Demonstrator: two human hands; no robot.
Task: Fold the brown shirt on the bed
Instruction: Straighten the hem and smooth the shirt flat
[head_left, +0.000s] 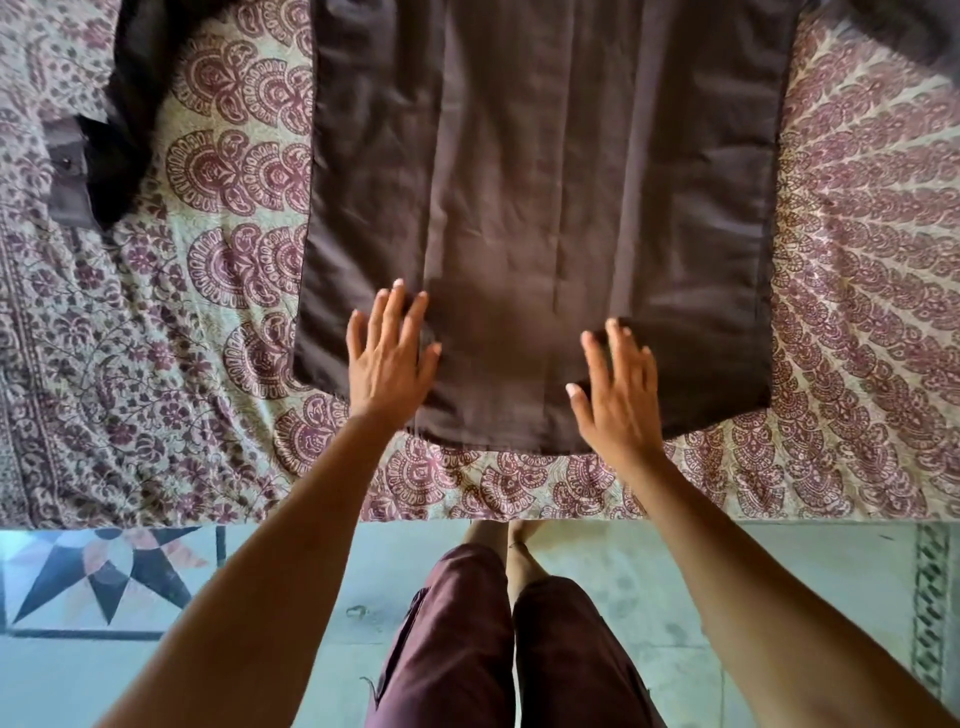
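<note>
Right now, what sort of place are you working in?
Probably a bedroom in a home: the brown shirt lies spread on a bed covered with a paisley-print bedsheet, and the floor beside it has a star-pattern tile inlay.
</note>
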